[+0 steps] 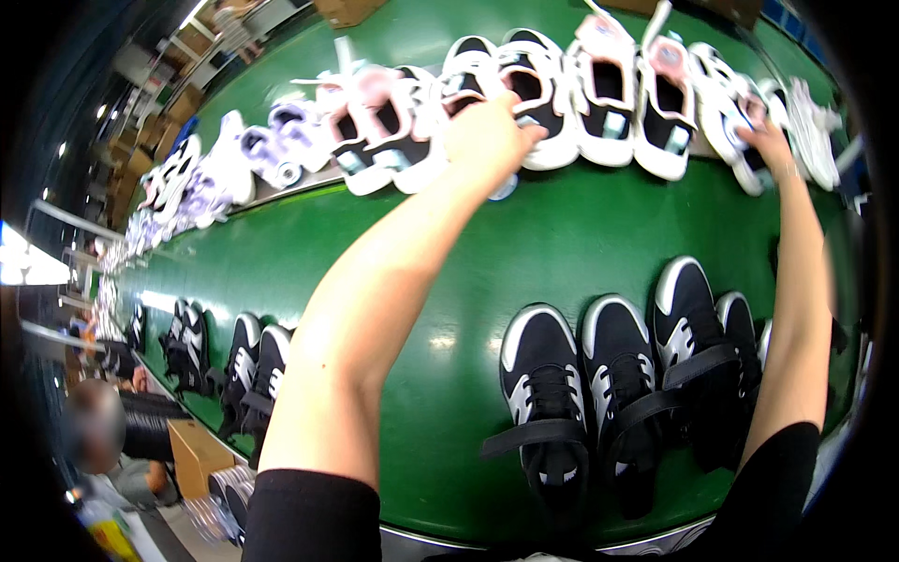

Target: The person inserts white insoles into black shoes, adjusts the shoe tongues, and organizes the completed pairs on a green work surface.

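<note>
Both my arms reach across to a row of sneakers on the far side. My left hand (492, 139) closes around the heel of a white-and-black sneaker (465, 67); its fingertips are partly hidden. Its mate, another white-and-black sneaker (545, 89), stands just right of that hand. At the far right, my right hand (770, 145) grips the heel end of a white sneaker (716, 105) with dark and blue parts. Between my hands stands a pair of white, black and pink sneakers (607, 94) with their straps raised.
Black-and-silver sneakers (543, 361) stand near me on the green belt (440, 309), with more (242, 361) to the left. Lilac sneakers (298, 131) continue the far row. A person (145, 426) sits at the left, beside a cardboard box (199, 454).
</note>
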The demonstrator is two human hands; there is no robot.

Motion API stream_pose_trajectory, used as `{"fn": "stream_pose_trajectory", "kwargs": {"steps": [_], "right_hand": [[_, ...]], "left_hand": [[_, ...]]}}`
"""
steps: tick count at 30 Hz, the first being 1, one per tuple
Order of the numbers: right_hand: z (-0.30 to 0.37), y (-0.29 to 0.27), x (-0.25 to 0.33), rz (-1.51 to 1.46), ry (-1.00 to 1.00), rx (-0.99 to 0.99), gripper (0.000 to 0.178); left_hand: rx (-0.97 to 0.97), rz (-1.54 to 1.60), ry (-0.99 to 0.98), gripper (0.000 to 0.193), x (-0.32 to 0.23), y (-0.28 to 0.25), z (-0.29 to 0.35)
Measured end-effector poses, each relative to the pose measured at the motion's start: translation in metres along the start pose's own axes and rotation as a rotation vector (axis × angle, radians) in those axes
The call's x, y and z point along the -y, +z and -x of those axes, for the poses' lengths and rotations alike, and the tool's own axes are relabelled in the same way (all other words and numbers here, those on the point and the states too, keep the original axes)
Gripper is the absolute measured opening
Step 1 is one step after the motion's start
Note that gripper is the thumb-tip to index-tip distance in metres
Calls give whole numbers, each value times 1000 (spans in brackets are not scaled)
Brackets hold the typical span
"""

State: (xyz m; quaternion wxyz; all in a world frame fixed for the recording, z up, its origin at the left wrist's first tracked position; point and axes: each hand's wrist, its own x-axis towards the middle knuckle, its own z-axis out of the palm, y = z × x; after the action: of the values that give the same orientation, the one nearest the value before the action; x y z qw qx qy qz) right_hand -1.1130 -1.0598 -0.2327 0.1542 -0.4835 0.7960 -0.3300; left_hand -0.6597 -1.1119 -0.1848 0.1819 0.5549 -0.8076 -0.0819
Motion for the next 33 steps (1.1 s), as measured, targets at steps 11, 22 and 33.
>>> {"fn": "stream_pose_trajectory", "kwargs": {"steps": [11, 22, 33], "right_hand": [[121, -114, 31, -826, 14, -324, 31], [341, -33, 320, -852, -476, 78, 21], [469, 171, 351, 312, -351, 629, 44]], "left_hand": [[-126, 441, 270, 33, 7, -161, 219], [310, -312, -121, 38, 144, -156, 365], [251, -457, -415, 42, 225, -168, 335]]}}
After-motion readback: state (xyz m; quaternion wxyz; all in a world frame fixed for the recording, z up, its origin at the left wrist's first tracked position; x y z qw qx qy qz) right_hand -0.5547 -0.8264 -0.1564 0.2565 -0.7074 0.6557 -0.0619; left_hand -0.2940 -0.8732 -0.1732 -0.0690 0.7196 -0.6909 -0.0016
